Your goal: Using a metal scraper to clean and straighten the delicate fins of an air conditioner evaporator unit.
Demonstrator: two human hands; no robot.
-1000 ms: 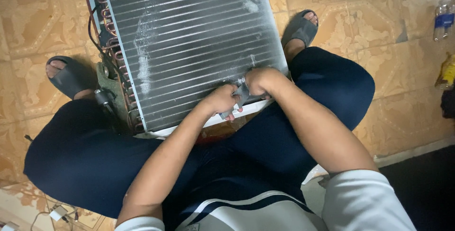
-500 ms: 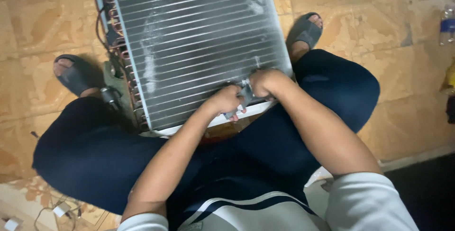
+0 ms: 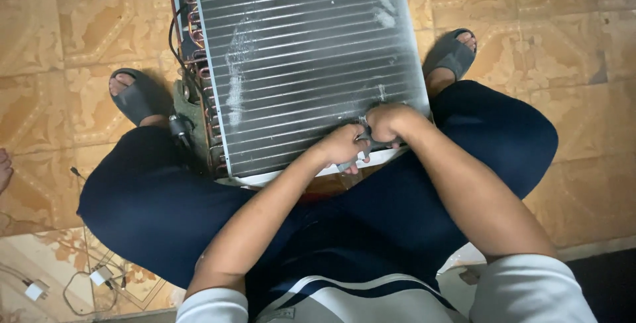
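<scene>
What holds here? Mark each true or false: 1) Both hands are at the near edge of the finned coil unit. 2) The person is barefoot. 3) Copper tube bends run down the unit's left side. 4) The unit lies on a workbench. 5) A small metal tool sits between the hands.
1) True: the left hand and right hand meet at the near edge of the finned coil unit.
2) False: grey sandals are on both feet.
3) True: copper tube bends line that side.
4) False: it rests between the person's legs over a tiled floor.
5) True: a small metal tool shows there; its kind is unclear.
</scene>
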